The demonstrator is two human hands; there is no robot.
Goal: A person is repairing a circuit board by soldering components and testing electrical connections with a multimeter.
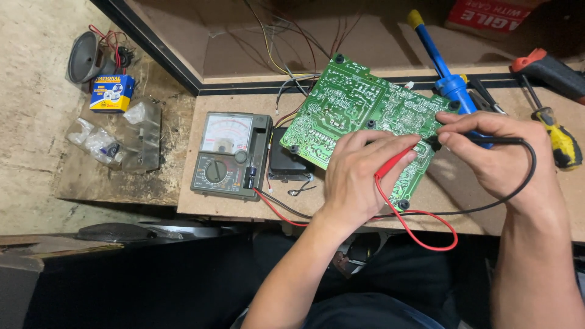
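Red probe tip: the left hand point(355, 176) covers most of the red probe point(396, 161), so its contact point on the green circuit board point(359, 106) cannot be made out.
Black probe tip: hidden under the fingertips of the right hand point(496, 152).
Board, lower edge: covered by both hands.
Black box point(286, 161): mostly under the board; its kind is unclear.
Blue desoldering pump point(442, 67): lower end hidden behind the right hand.
Meter needle: too small to read on the analog multimeter point(230, 155).
Cardboard box point(487, 15): cut off by the top edge.
Red-handled tool point(548, 70): cut off at the right edge.
Forearms: run out at the bottom edge.
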